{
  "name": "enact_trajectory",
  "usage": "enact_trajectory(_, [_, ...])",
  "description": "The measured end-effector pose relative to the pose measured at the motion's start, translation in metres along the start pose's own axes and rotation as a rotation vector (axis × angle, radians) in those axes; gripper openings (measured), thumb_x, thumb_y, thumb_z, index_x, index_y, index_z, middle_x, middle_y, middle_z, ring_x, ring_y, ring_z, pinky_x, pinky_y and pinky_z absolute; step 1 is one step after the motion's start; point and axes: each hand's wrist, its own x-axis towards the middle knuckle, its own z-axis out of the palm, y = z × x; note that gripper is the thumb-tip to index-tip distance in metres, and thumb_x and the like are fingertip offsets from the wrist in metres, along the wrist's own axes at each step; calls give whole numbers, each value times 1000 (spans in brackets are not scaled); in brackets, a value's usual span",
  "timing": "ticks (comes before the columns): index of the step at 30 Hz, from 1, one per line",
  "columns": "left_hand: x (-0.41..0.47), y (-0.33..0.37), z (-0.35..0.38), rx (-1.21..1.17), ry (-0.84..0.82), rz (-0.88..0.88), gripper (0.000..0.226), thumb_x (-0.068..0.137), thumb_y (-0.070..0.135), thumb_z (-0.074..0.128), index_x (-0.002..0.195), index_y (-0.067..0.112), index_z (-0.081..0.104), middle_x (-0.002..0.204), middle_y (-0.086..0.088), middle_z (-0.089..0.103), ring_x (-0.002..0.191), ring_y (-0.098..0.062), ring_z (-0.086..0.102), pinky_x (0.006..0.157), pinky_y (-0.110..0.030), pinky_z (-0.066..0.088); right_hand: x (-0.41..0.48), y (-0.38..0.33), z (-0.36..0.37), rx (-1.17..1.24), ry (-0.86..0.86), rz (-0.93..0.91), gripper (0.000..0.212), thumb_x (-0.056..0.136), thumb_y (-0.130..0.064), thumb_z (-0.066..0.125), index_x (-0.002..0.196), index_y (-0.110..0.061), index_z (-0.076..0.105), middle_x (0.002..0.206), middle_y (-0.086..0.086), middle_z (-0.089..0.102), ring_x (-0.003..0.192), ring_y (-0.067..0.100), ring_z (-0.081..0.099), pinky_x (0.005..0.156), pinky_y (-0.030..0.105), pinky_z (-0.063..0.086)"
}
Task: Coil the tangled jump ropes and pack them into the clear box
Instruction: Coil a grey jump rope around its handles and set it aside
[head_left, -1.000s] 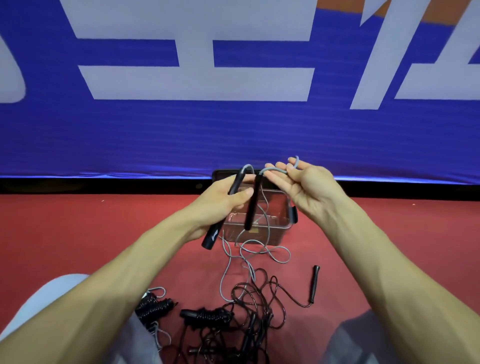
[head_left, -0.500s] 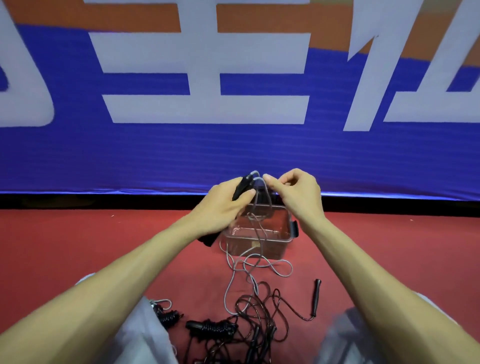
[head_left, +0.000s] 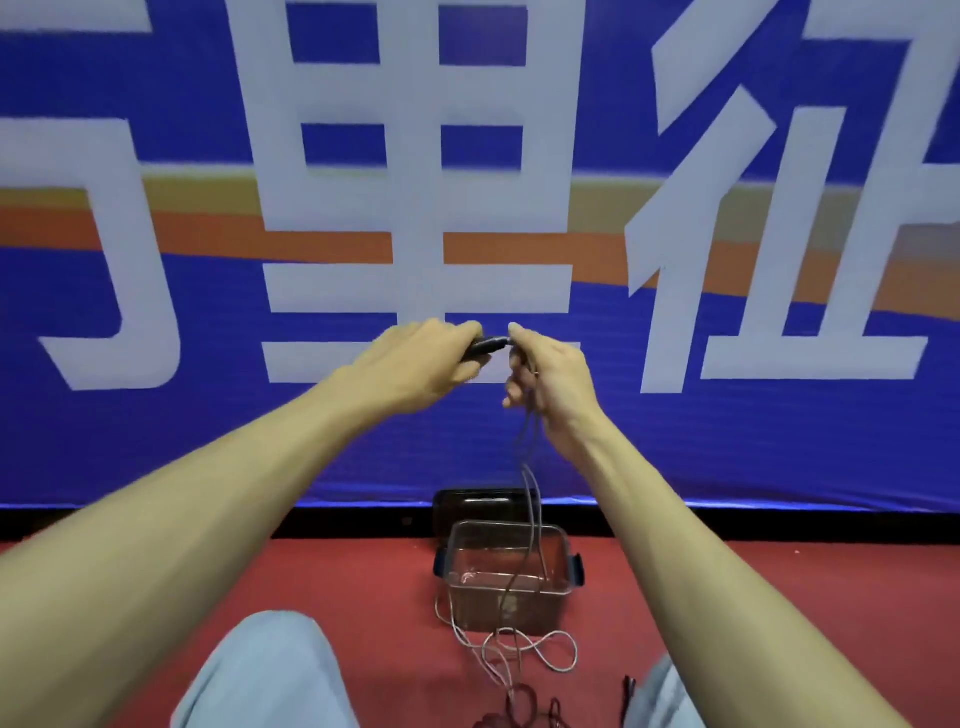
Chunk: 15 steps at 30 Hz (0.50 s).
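Grey jump rope is hanging from black handles high above the open clear box, its loops lying just before the box.

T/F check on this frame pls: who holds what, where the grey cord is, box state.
1. The left hand grips the black handles. True.
2. The grey cord lies coiled in the clear box. False: it hangs from the right hand down to loose loops on the red floor.
3. The clear box has its lid on. False: its top is open.
4. The clear box stands on the red floor. True.
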Motion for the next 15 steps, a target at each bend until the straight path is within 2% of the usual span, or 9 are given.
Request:
enact_trajectory(4, [3, 2, -40, 80, 67, 9, 16, 101, 32, 42, 98, 16, 42, 84, -9, 59, 69, -31, 48, 58, -37, 33, 2, -42, 10, -12, -10, -72, 29, 95, -16, 49, 66, -11, 51, 52, 0, 36, 43, 14, 33, 44, 25, 28])
enact_trajectory(8, [12, 3, -68, -77, 166, -41, 12, 98, 31, 47, 97, 18, 48, 79, -3, 59, 70, -26, 57, 59, -37, 43, 11, -76, 23, 56, -2, -185, 32, 95, -24, 57, 67, -12, 49, 48, -8, 34, 40, 8, 27, 40, 21, 24])
enact_trajectory(10, [19, 2, -81, -132, 210, -74, 10, 95, 29, 51, 93, 21, 47, 75, 1, 56, 69, -24, 56, 58, -35, 41, 17, -91, 29, 67, 19, -268, 36, 93, -31, 63, 65, -12, 50, 48, -6, 36, 40, 8, 28, 39, 20, 25])
enact_trajectory(15, [30, -4, -93, -440, 186, -125, 9, 85, 24, 62, 86, 20, 54, 74, -4, 62, 61, -22, 55, 56, -36, 47, 28, -115, 36, 216, 79, -310, 32, 95, -30, 60, 70, -13, 48, 51, -7, 33, 40, 8, 25, 38, 20, 21])
